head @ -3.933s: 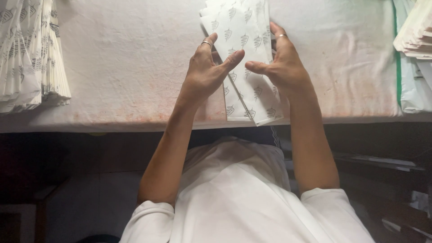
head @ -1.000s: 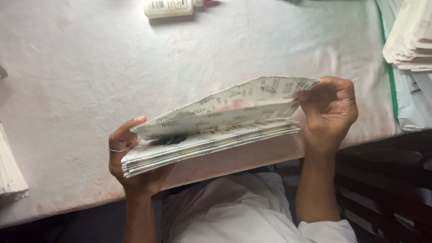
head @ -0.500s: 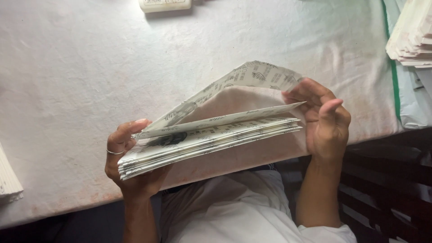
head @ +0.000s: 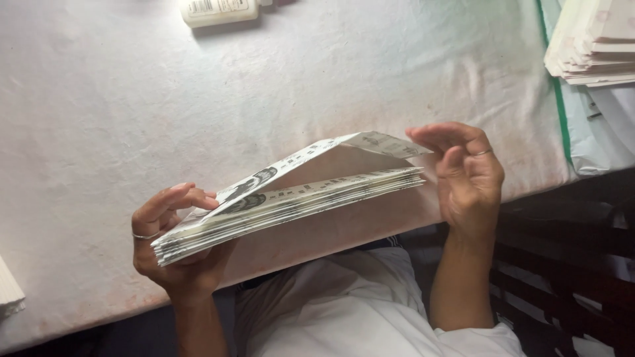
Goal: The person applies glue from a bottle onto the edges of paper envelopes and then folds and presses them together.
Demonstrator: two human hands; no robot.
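Note:
A thick stack of white printed paper sheets is held edge-on above the near edge of the table. My left hand grips the stack's left end, thumb on top and fingers beneath. My right hand is at the right end, fingers spread, fingertips touching the lifted corner of the top sheet, which arches up away from the rest of the stack.
A white cloth-covered table lies under the stack. A white bottle lies at the far edge. Another pile of paper sheets sits at the right, over a green-edged sheet. A white stack corner shows at the left.
The stack went from upright between both hands to lying flat and edge-on. My right hand has let go of the stack's end and lifted the top sheet, which now arches higher.

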